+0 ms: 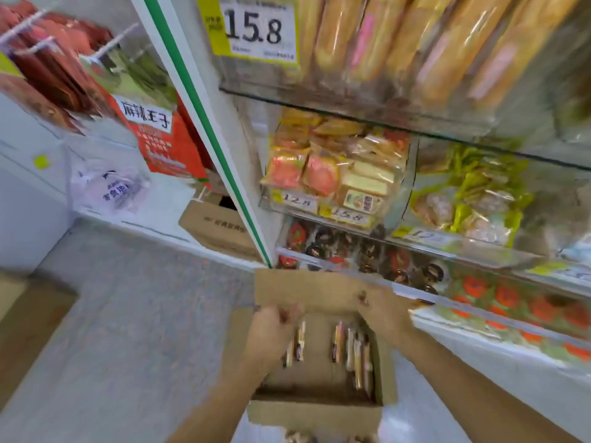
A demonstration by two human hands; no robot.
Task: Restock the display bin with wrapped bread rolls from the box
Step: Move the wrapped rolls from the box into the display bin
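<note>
Clear plastic display bin (351, 91) on the top shelf, full of long loaves. Below it, an open brown cardboard box (315, 417). Left hand (271, 330) curled at the far flap, right hand (382, 311) on the flap; both holds too blurred to tell. Wrapped bread rolls (351, 353) stand on edge inside the box, between and just beneath the hands.

At 12 o'clock I see a price tag (256, 27) reading 15.8. At 10 o'clock red packs (48, 68) hang on hooks, with a red carton (163, 139) just inward of them and a clear bag (112, 187) with blue print at 9. A green-striped post (204, 123) runs down the middle; a brown carton (217, 228) sits on the floor (128, 314) behind its foot. Just above centre lie pink cakes (307, 174), at 3 green packets (473, 193), at 4 orange packets (511, 302).
</note>
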